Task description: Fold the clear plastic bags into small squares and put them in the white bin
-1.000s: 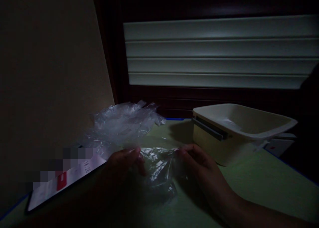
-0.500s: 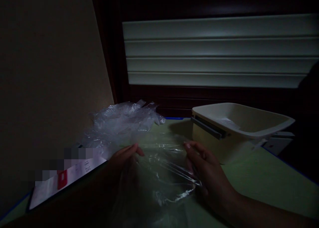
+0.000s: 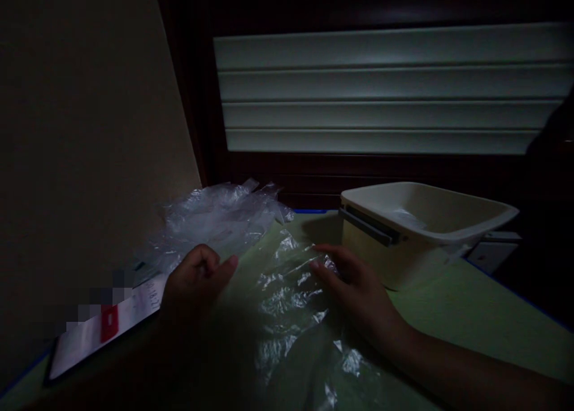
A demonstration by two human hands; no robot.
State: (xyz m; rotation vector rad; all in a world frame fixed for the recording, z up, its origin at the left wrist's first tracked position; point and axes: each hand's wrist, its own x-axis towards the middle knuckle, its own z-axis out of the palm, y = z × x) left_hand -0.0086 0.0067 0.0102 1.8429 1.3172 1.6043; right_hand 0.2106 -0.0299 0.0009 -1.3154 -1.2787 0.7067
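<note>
Head camera: clear plastic film [image 3: 282, 303] between the hands and nearer, over a green tabletop [image 3: 470, 321]. Left hand [image 3: 192, 279] apart from the film, fingers half curled, thumb held away. Right hand [image 3: 359, 294] against the film, index finger and thumb parted; impossible to tell whether gripping. Beyond the left hand, a crumpled plastic heap [image 3: 219, 216]; to its left, partly hidden by it, a lit screen [image 3: 85, 345]. Just beyond the right hand, crowding that side, a cream bin [image 3: 390, 261] with something shiny inside. Farther past both hands, a pale slatted panel [image 3: 381, 88].
</note>
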